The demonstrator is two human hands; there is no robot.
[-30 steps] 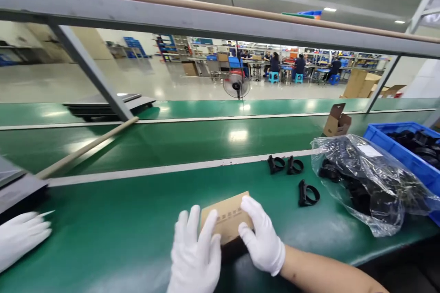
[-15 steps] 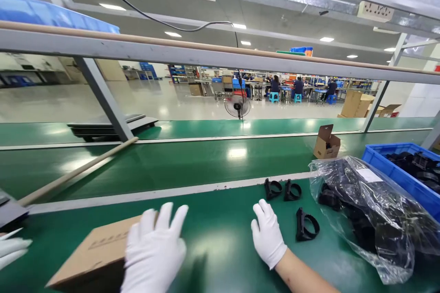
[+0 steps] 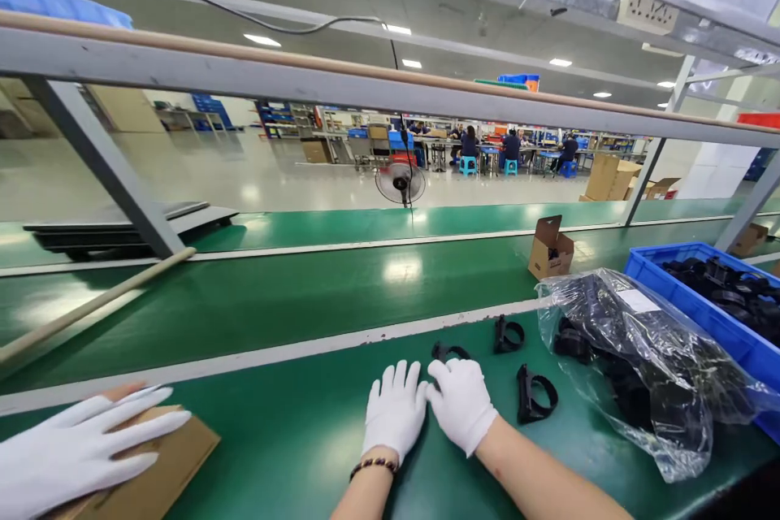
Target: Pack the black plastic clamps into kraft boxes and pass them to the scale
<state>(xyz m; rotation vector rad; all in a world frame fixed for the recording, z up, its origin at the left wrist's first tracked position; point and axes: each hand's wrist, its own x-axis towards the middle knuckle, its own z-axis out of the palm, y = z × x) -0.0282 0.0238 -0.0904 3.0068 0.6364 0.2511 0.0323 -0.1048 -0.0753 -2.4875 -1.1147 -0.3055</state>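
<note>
Seeing my right hand curled at black ring part, part just beyond fingers, partly hidden; I cannot tell if fingers pinch it. Left hand just beside right, fingers slightly spread.

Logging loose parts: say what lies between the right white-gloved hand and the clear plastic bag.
Head view: two black ring-shaped parts lie there on the green surface.

This looks like a factory assembly hall: a long green desk at 6 o'clock, several matching black ring-shaped parts at 4, a blue bin heaped with black pieces at 3, workers on stools at 2, stocked racks at 10, and ceiling lights at 12.
</note>
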